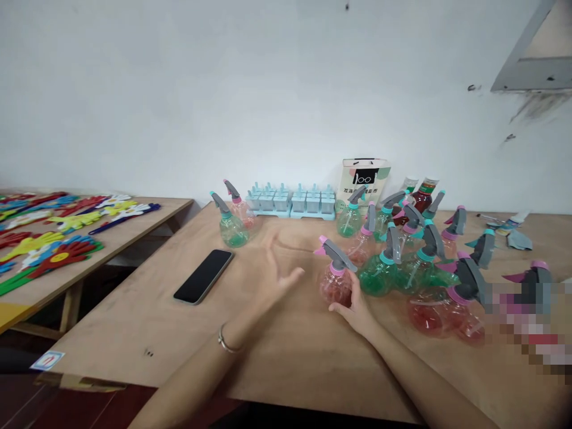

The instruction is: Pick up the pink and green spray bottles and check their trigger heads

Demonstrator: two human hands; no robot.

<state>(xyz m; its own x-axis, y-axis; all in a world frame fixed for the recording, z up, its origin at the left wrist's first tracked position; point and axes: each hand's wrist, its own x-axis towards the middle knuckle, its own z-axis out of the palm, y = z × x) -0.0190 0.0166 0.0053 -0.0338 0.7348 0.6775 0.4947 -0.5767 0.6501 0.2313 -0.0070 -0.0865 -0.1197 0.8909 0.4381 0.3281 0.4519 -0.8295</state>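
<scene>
R hand (358,308) clamped on R side of pink spray btl (334,287), L hand (276,283), fingers spread, to its L.

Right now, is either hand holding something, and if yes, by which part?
The right hand holds a pink spray bottle by the right side of its round body. The left hand is open and empty.
</scene>
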